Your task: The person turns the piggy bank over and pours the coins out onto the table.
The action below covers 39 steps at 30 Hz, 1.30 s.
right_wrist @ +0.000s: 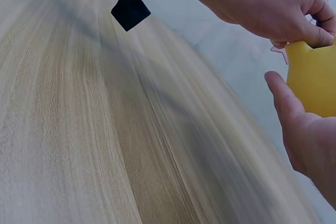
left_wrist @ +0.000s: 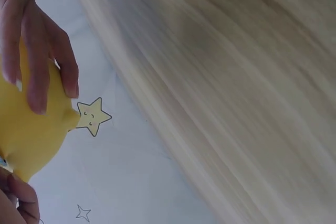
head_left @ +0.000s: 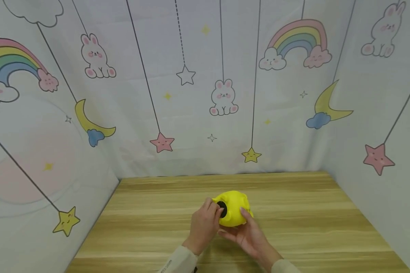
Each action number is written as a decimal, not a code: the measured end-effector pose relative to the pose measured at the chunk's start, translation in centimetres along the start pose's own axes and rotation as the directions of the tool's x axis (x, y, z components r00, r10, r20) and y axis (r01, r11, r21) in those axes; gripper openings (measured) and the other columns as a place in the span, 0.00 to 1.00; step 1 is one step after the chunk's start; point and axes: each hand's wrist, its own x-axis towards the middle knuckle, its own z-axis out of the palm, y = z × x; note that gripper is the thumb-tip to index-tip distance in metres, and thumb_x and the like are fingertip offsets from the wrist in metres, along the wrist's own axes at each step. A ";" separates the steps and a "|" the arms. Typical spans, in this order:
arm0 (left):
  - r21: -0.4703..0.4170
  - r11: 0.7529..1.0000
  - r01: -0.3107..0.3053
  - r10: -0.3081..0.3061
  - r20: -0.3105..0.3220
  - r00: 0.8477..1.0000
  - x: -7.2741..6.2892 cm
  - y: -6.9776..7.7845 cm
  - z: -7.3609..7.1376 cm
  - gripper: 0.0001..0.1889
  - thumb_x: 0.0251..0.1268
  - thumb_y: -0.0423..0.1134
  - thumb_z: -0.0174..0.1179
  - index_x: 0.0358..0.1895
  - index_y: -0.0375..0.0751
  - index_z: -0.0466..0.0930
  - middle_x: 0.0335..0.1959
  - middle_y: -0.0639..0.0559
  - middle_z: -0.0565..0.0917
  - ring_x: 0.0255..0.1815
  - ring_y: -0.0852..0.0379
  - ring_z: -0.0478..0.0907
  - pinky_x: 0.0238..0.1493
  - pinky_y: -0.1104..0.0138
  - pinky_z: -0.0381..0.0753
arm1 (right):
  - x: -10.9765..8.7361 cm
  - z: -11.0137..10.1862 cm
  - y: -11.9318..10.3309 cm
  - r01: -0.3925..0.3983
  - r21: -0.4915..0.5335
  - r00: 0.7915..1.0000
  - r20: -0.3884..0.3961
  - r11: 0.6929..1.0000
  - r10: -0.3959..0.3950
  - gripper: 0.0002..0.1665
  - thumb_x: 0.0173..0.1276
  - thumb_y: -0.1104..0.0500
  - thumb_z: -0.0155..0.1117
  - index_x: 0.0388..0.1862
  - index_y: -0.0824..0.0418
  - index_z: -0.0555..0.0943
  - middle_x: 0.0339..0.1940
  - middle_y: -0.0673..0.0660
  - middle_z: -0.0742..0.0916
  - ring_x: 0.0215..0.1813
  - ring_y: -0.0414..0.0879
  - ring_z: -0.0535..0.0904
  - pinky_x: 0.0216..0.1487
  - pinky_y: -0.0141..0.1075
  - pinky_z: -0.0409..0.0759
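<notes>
A glossy yellow piggy bank [head_left: 234, 204], rounded with stubby knobs, is held above the wooden table with its black round plug [head_left: 223, 207] facing up and left. My left hand [head_left: 205, 223] has curled fingers at that plug and pinches its edge; the fingertips cover part of it. From below and the right, my right hand [head_left: 251, 235] grips the body, thumb on its near side. The left wrist view shows the right hand's fingers [left_wrist: 39, 61] spread over the yellow shell [left_wrist: 37, 135]. Only part of the bank [right_wrist: 315, 85] appears in the right wrist view.
The wood-grain table [head_left: 150, 212] extends below and around both hands. White fabric walls [head_left: 191, 113] printed with stars, rabbits and rainbows enclose it at the back and sides. A black wrist camera mount [right_wrist: 131, 9] sits at the left cuff.
</notes>
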 end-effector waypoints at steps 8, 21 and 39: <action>0.014 1.000 -0.011 0.010 0.101 0.995 0.0 0.4 -0.2 0.05 0.64 0.33 0.65 0.35 0.41 0.76 0.34 0.52 0.71 0.22 0.63 0.72 0.20 0.74 0.75 | -0.3 -0.7 0.0 -0.011 -0.019 0.999 -0.035 1.000 0.010 0.38 0.80 0.42 0.46 0.75 0.57 0.43 0.64 0.68 0.70 0.62 0.64 0.75 0.64 0.59 0.68; -0.034 0.997 0.066 -0.065 0.035 0.997 -0.1 0.8 -0.3 0.07 0.60 0.31 0.68 0.32 0.41 0.77 0.31 0.54 0.71 0.19 0.65 0.70 0.17 0.76 0.71 | -1.0 -0.9 -0.1 0.018 -0.063 0.996 -0.091 0.998 -0.024 0.41 0.80 0.41 0.46 0.76 0.59 0.42 0.63 0.70 0.69 0.61 0.63 0.76 0.63 0.59 0.69; 0.219 0.826 0.519 -0.549 0.523 0.652 -1.4 -2.1 -2.7 0.18 0.54 0.31 0.59 0.11 0.43 0.64 0.37 0.36 0.80 0.14 0.61 0.57 0.12 0.66 0.65 | -1.3 -1.9 -5.0 -0.077 -0.422 0.996 -0.065 0.903 0.055 0.40 0.78 0.45 0.46 0.77 0.57 0.42 0.68 0.70 0.64 0.61 0.61 0.74 0.63 0.62 0.68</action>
